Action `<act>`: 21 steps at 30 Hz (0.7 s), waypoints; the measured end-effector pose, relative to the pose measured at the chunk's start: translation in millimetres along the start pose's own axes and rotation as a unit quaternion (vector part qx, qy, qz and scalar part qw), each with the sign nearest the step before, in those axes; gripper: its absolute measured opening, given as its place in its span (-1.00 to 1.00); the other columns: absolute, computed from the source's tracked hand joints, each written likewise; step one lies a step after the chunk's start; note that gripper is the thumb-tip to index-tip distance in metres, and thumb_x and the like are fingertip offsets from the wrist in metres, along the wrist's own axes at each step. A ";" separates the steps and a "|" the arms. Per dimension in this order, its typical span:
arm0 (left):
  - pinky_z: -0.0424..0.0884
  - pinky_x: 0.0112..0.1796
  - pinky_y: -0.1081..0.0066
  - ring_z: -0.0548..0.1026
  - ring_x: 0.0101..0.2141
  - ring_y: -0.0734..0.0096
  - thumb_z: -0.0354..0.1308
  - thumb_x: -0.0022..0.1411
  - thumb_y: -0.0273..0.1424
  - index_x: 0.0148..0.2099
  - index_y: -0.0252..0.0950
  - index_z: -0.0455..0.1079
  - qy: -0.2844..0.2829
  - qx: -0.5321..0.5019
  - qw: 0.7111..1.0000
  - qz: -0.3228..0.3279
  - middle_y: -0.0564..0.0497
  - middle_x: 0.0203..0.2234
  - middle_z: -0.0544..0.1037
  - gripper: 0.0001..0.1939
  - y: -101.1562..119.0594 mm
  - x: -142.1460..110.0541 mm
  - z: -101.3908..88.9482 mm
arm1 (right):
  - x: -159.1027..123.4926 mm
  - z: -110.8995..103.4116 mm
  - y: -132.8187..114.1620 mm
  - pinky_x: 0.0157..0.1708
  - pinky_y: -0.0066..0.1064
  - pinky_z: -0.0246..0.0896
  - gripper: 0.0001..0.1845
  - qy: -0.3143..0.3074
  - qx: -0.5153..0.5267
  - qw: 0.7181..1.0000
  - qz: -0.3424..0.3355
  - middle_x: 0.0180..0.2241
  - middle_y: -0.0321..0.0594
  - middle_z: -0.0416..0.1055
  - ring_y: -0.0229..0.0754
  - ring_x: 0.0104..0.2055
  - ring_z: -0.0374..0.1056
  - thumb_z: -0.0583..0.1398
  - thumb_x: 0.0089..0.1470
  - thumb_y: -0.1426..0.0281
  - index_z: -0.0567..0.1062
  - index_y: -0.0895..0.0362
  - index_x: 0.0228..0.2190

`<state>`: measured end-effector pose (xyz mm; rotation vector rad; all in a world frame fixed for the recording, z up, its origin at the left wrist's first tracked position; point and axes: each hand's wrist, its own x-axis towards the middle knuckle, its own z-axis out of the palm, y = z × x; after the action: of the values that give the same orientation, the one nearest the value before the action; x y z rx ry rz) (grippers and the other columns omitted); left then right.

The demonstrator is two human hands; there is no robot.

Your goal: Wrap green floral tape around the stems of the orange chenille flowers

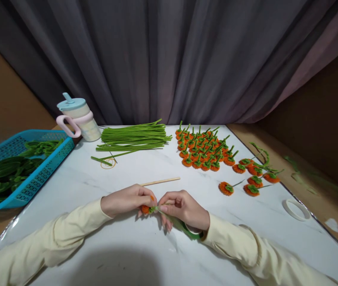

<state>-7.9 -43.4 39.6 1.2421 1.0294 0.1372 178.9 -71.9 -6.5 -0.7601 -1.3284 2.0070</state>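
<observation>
My left hand point(131, 201) pinches a small orange pipe-cleaner fruit point(145, 209) with a green top, held just above the table. My right hand point(185, 208) is closed at the fruit's green stem, thumb and forefinger on a strip of green tape point(171, 217). That strip leads down to a green tape roll point(197, 235), partly hidden beneath my right wrist. Beyond my left hand a thin wooden stick point(165, 181) lies on the white marbled table point(121, 242).
Green pipe cleaners point(133, 137) lie bundled at the back beside a lidded cup point(82, 119). Many orange fruits point(198, 151) stand at back right. A blue basket point(42, 174) of green leaves sits left. A pale tape ring point(296, 209) and orange bands point(108, 163) lie around.
</observation>
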 end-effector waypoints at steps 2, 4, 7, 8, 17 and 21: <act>0.18 -0.55 0.51 0.27 -0.59 0.53 0.08 -0.07 -0.30 -0.49 -0.36 0.33 -0.001 0.030 0.999 0.014 0.10 -0.66 0.33 -0.80 0.8 -1.5 0.7 | -0.1 0.9 -0.4 -0.63 -0.51 0.24 -0.59 0.007 0.001 1.000 0.005 -0.64 -0.30 0.38 -0.34 -0.67 0.31 0.30 -0.08 0.14 0.39 0.25 -0.44; 0.16 -0.55 0.51 0.25 -0.59 0.53 0.05 -0.04 -0.31 -0.49 -0.36 0.32 -0.001 0.060 0.998 0.028 0.11 -0.66 0.31 -0.81 0.2 -2.6 1.3 | 0.3 2.0 -0.7 -0.64 -0.52 0.22 -0.60 0.018 -0.005 1.000 0.007 -0.64 -0.32 0.38 -0.34 -0.66 0.31 0.35 -0.13 0.18 0.38 0.23 -0.44; 0.13 -0.53 0.51 0.23 -0.58 0.54 0.02 -0.01 -0.33 -0.47 -0.36 0.31 0.010 0.099 0.994 0.046 0.12 -0.65 0.30 -0.82 -2.9 -3.0 1.9 | 1.0 2.9 -1.4 -0.64 -0.54 0.19 -0.60 0.022 -0.028 0.999 0.009 -0.64 -0.34 0.36 -0.35 -0.65 0.30 0.35 -0.14 0.18 0.38 0.23 -0.45; 0.13 -0.52 0.51 0.23 -0.57 0.54 0.01 0.00 -0.34 -0.46 -0.35 0.31 0.015 0.112 0.992 0.053 0.13 -0.64 0.30 -0.83 -4.2 -3.0 2.1 | 1.1 2.9 -1.6 -0.63 -0.53 0.20 -0.60 0.017 -0.032 0.999 0.009 -0.64 -0.33 0.37 -0.35 -0.66 0.30 0.33 -0.12 0.17 0.38 0.24 -0.45; 0.17 -0.49 0.51 0.24 -0.54 0.54 0.13 0.07 -0.21 -0.45 -0.35 0.30 -0.005 0.100 0.992 0.078 0.12 -0.61 0.30 -0.72 -3.3 -1.5 -3.2 | 0.7 1.9 0.7 -0.57 -0.47 0.24 -0.61 0.011 -0.036 0.999 -0.018 -0.60 -0.27 0.39 -0.33 -0.63 0.31 0.28 -0.05 0.14 0.36 0.23 -0.44; 0.29 -0.48 0.46 0.40 -0.50 0.44 0.08 0.02 0.14 -0.39 -0.39 0.35 -0.119 -0.086 0.989 0.003 -0.03 -0.53 0.46 -0.40 -8.8 6.7 -17.7 | 0.5 4.1 1.1 -0.57 -0.47 0.23 -0.59 0.041 -0.059 0.997 -0.030 -0.60 -0.25 0.39 -0.33 -0.63 0.30 0.28 -0.06 0.11 0.36 0.22 -0.47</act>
<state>-20.3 -30.2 29.3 1.0757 0.7900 0.0793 175.3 -74.2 -6.3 -0.8381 -1.4136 1.8443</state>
